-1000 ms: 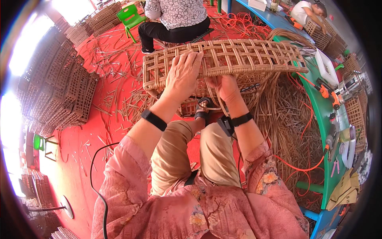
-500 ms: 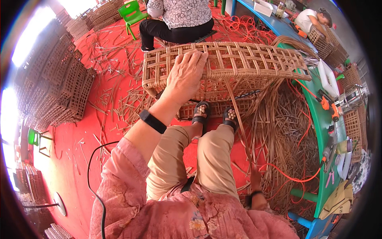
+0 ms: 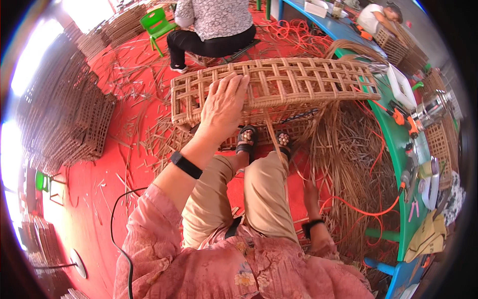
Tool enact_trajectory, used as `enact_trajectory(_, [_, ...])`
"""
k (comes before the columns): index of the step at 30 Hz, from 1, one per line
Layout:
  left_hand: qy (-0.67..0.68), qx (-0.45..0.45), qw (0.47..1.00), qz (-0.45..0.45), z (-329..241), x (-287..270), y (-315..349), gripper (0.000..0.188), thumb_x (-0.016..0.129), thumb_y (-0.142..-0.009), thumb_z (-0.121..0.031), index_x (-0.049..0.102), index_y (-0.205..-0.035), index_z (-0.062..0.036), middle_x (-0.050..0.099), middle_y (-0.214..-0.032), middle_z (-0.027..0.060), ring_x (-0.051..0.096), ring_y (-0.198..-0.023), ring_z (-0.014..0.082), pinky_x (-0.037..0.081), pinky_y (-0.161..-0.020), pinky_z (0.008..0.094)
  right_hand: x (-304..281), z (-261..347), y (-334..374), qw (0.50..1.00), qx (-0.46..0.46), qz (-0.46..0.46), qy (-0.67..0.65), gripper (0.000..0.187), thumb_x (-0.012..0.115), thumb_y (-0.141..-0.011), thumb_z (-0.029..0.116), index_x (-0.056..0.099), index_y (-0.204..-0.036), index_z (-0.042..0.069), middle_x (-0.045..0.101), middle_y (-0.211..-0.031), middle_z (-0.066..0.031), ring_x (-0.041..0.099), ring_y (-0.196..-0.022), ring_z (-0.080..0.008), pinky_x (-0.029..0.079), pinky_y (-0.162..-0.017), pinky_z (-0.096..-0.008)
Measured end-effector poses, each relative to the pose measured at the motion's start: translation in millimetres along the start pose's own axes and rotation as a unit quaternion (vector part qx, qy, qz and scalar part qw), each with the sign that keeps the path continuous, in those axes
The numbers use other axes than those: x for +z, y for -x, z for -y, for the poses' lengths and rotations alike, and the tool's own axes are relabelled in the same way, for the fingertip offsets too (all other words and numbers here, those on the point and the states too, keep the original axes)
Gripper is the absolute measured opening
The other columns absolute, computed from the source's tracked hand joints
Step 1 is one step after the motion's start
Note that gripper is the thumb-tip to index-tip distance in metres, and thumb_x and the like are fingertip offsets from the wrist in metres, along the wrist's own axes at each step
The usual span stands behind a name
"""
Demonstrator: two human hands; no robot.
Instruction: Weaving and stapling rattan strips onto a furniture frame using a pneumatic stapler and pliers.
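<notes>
A brown woven rattan basket [image 3: 294, 74] with an open lattice stands before my knees, its long side tilted up toward me. My left hand [image 3: 224, 103] is on the left part of this side, with the fingers hooked over the lattice and gripping it. A loose rattan strip [image 3: 272, 130] hangs from the basket's lower edge toward my right leg. Low beside my right knee is my right hand [image 3: 311, 197]. Its fingers are dim and blurred, so I cannot make out whether they hold the strip.
A heap of long rattan strips [image 3: 343, 164] lies on the red floor to the right. Beyond it stands a green table [image 3: 393, 144] with tools and an orange cord. Woven panels [image 3: 64, 104] are stacked at the left. A person [image 3: 214, 25] sits ahead near a green chair [image 3: 157, 24].
My right hand has risen a little beside my leg. The basket's near side has tipped slightly, and the loose strip hangs closer to my knee. My left hand keeps its hold.
</notes>
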State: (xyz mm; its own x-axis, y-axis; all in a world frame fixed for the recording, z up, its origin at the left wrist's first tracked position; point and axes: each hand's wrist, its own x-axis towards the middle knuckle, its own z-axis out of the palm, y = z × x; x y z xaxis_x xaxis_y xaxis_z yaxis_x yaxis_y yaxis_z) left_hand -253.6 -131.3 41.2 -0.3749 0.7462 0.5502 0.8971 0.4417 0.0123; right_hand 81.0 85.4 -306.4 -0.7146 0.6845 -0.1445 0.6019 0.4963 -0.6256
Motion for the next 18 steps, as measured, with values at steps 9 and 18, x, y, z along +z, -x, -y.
enact_trajectory(9, [0.010, 0.002, 1.000, 0.003, -19, -11, 15, 0.079, 0.061, -0.063, 0.004, 0.040, -0.139, -0.0049, 0.048, -0.129, 0.0139, 0.041, -0.126, 0.0322, 0.032, -0.106, 0.0439, -181, 276, -64, 0.837, -0.361, -0.397, -0.109, 0.016, 0.064, -0.088, 0.012, 0.064, -0.103, 0.005, 0.060, -0.107, -0.0115, 0.057, -0.100, -0.0301, 0.046, -0.086, -0.0398])
enact_trajectory(18, [0.109, -0.015, 0.994, -0.021, -28, -15, 29, 0.034, 0.067, -0.082, -0.033, 0.066, -0.110, -0.0143, 0.051, -0.129, 0.0118, 0.046, -0.121, 0.0321, 0.033, -0.101, 0.0453, -242, 272, -89, 0.860, -0.429, -0.262, 0.089, 0.017, 0.067, -0.082, 0.023, 0.070, -0.096, 0.012, 0.067, -0.095, -0.0027, 0.056, -0.101, -0.0246, 0.042, -0.090, -0.0367])
